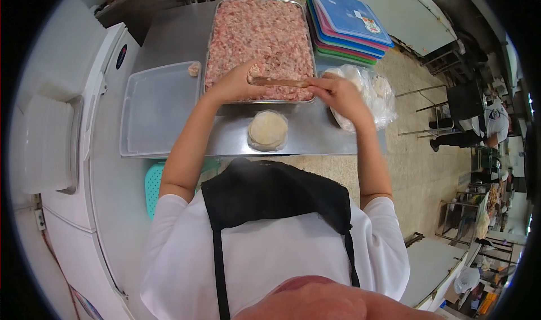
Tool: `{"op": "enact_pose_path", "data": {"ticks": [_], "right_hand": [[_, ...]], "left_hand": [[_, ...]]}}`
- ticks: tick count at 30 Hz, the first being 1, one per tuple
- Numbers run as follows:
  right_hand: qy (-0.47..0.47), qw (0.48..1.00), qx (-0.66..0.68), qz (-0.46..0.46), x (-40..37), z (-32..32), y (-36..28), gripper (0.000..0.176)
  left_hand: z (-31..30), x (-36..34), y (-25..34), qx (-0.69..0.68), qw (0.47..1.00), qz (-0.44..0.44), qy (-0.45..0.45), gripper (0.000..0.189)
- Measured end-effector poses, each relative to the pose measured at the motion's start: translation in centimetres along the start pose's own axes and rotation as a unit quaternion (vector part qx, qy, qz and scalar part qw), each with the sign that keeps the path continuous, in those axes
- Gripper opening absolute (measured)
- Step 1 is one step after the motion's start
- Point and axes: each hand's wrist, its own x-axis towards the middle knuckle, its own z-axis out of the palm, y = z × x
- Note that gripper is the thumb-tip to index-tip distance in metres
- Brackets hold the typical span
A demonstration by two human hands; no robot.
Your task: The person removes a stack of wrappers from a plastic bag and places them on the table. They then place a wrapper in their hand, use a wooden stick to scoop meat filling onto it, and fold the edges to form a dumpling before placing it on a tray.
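Note:
My left hand (235, 84) is cupped around a small dumpling (254, 71) with meat filling showing at its top, over the near part of a large metal tray (274, 101) of ground meat (262, 35). A flat wooden spatula (282, 83) is gripped by my right hand (337, 94), its far end reaching the dumpling in my left hand. In front of me, a stack of round dough wrappers (267, 129) lies on the steel table. One finished dumpling (194, 69) sits at the far right corner of a translucent plastic tray (160, 114).
A clear plastic bag (378, 97) of pale rounds lies right of the meat tray. Behind it stand stacked coloured plastic lids (352, 18). A white fridge (104, 83) borders the left side. At the far right, a person (497, 120) bends near racks.

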Motion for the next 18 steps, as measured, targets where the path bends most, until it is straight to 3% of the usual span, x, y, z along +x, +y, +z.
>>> {"op": "enact_pose_path", "data": {"ticks": [2,5,8,10,11,14,17,18], "right_hand": [[-0.025,0.998,0.055,0.027,-0.1,-2.2,0.3,0.027],[-0.002,0.994,0.112,-0.001,-0.5,-2.1,0.0,0.029],[-0.014,0.992,0.122,-0.041,-0.3,0.5,-0.7,0.029],[-0.034,0.993,0.111,-0.035,0.4,0.1,-0.7,0.029],[-0.024,0.999,0.038,-0.018,0.4,-0.9,-0.8,0.025],[0.042,0.999,-0.022,-0.008,-0.2,-1.7,-3.7,0.022],[0.058,0.995,-0.06,-0.057,0.1,1.0,-2.1,0.021],[0.049,0.996,-0.069,-0.033,0.2,0.4,-2.3,0.022]], "left_hand": [[0.2,-0.7,0.7,-0.039,0.998,0.029,0.044,0.035],[-0.5,-1.5,3.7,-0.096,0.995,-0.015,0.023,0.046],[-1.0,-1.1,3.5,-0.059,0.997,-0.022,-0.046,0.042],[-1.2,-0.7,2.6,-0.013,0.999,0.03,-0.034,0.038],[-1.1,-0.6,2.2,0.011,0.998,0.056,-0.028,0.036],[-0.5,-0.5,1.2,-0.109,0.994,0.014,0.012,0.037],[-1.3,-0.5,1.7,-0.033,0.999,-0.015,-0.031,0.037],[-1.0,-0.8,1.9,-0.053,0.999,-0.01,-0.001,0.039]]}}
